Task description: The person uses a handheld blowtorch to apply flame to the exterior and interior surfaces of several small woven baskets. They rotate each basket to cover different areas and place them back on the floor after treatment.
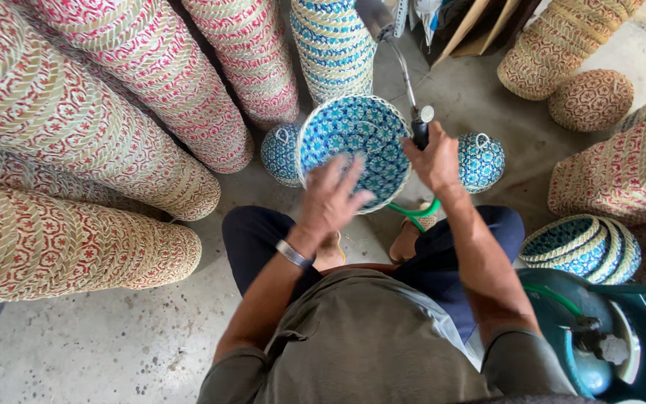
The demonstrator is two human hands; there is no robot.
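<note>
Stacks of red-patterned woven baskets (pixel 99 127) lie on their sides and wall in everything beyond and to the left of the left hand (pixel 330 198), while more red stacks (pixel 622 172) close off the far side to the right of the right hand (pixel 434 161). The only open room is the bare concrete floor (pixel 114 344) below and left of the left forearm, plus a narrow strip of floor ahead of the right hand. A blue gas cylinder (pixel 600 344) stands just beside the right elbow, and a nest of blue baskets (pixel 581 247) lies to the right of that forearm. The blue woven basket (pixel 357 138) sits tilted between the two hands, its patterned inside facing up; the left hand is spread open with fingers pressed against its near rim, steadying it. The right hand is closed around the dark grip of a metal torch wand (pixel 413 112), at the basket's right edge, a green hose (pixel 413 211) trailing below the wrist. Two small round blue baskets (pixel 480 161) rest on the floor either side, beyond the hands.
</note>
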